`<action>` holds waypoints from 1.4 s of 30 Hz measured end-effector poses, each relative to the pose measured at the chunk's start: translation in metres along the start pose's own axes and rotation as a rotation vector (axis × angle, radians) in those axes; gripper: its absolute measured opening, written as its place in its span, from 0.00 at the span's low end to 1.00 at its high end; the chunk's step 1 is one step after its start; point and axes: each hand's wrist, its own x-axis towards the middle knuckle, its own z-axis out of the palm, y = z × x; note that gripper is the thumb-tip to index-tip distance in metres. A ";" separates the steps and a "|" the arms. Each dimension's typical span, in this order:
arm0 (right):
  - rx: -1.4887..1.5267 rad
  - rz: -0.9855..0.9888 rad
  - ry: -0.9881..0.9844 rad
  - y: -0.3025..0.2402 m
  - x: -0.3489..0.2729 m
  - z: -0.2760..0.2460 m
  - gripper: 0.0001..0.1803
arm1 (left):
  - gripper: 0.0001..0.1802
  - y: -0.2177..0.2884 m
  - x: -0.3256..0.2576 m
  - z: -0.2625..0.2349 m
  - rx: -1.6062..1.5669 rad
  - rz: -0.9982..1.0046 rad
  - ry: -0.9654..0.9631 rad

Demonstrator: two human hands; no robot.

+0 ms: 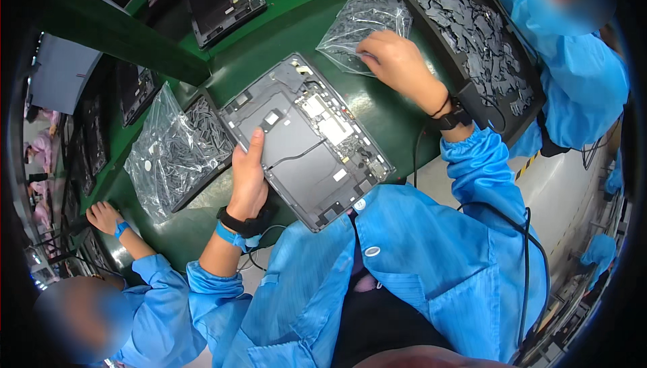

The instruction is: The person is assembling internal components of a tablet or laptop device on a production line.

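My left hand (pixel 249 178) grips the lower left edge of an open laptop chassis (pixel 296 159), its thumb lying over the inner face. The chassis is tilted in front of my jacket, showing a light circuit board (pixel 330 125) and a black cable (pixel 296 156). Just past my thumb tip, a small black part with a pale face (pixel 272 118) sits on the chassis. My right hand (pixel 397 61) is over a clear plastic bag (pixel 360 21) of small dark parts. Its fingers are bent together; whatever they hold is hidden.
At the right stands a black tray (pixel 465 38) of grey pieces, beside a person in blue. Another clear bag (pixel 158 159) and a box of dark strips (pixel 209 122) lie left. A co-worker's hand (pixel 104 218) rests on the green bench (pixel 263 38). Another chassis (pixel 226 7) lies behind.
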 end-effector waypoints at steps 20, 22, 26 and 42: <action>-0.190 -0.058 -0.267 -0.003 0.011 0.019 0.04 | 0.21 0.033 0.069 0.087 1.863 1.192 0.025; -0.189 -0.063 -0.267 -0.001 0.016 0.022 0.04 | 0.22 0.024 0.079 0.090 2.088 1.169 0.063; -0.165 -0.061 -0.234 0.003 0.022 0.025 0.03 | 0.23 0.021 0.080 0.094 2.133 1.173 0.116; 0.484 0.429 -0.327 -0.024 0.069 0.046 0.09 | 0.10 0.073 0.002 0.005 1.498 1.030 -0.032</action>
